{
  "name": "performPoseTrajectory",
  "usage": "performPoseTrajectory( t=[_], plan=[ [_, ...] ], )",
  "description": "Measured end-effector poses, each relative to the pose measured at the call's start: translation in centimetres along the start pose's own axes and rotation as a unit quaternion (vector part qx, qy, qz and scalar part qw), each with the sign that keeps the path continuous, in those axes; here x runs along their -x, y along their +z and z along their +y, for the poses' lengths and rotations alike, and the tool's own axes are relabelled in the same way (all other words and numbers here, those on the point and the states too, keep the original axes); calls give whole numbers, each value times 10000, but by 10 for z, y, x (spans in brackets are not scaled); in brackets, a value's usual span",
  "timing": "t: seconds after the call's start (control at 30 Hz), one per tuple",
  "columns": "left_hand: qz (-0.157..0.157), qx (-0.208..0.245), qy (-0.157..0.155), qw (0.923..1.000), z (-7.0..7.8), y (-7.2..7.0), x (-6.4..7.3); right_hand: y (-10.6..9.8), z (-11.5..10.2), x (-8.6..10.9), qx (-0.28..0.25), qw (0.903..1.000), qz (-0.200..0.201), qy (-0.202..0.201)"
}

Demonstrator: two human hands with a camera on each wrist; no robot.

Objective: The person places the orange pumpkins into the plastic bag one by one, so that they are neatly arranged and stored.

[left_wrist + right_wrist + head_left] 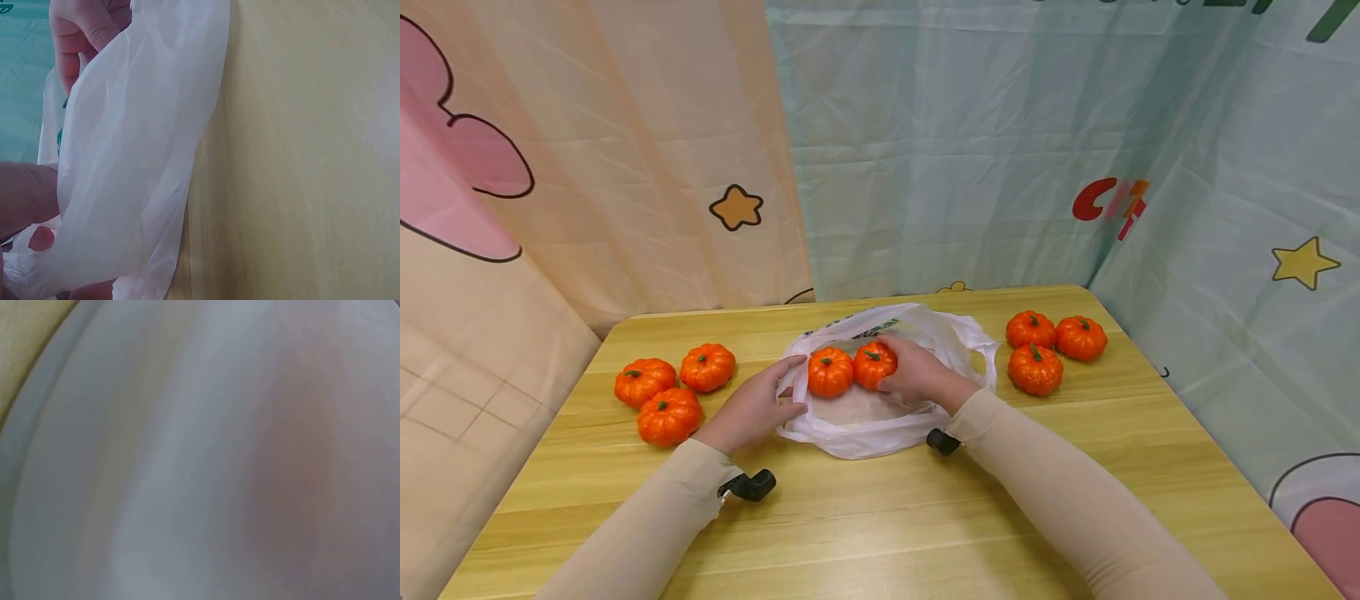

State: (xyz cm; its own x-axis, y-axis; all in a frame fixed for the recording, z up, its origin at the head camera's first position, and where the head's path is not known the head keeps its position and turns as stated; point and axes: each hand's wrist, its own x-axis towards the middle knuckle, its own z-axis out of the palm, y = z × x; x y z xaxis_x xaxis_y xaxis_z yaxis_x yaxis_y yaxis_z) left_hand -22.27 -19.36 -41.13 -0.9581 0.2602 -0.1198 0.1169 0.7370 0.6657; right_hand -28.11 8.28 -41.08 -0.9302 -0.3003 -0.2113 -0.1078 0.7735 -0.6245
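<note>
A white plastic bag point(857, 435) lies spread open in the middle of the table, with two small orange pumpkins side by side in its mouth. My left hand point(756, 410) holds the bag's left edge, near the left pumpkin point(830, 372). In the left wrist view, the thumb and fingers of that hand sit at the gathered plastic point(106, 187). Reaching in from the right, my right hand point(914, 372) grips the right pumpkin point(872, 367) between thumb and fingers. The bag's film point(187, 475) covers most of the right wrist view and blurs what lies behind.
On the wooden table point(850, 525), three pumpkins point(670, 417) sit clustered at the left. Three more pumpkins point(1035, 369) are grouped at the right. Printed fabric curtains point(940, 167) hang behind the table and along its sides.
</note>
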Motion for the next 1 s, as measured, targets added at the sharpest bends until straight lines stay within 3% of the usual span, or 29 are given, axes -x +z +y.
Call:
performPoseTrajectory(
  t=[0.43, 0.67, 1.0],
  plan=[
    [93, -100, 109, 9998, -3, 1, -1, -1, -1, 3, -127, 9999, -48, 46],
    [102, -101, 150, 9998, -4, 1, -1, -7, -3, 12, 23, 9996, 33, -272],
    [66, -65, 80, 9999, -1, -2, 0, -44, -13, 55, 281, 9937, 465, -982]
  ],
)
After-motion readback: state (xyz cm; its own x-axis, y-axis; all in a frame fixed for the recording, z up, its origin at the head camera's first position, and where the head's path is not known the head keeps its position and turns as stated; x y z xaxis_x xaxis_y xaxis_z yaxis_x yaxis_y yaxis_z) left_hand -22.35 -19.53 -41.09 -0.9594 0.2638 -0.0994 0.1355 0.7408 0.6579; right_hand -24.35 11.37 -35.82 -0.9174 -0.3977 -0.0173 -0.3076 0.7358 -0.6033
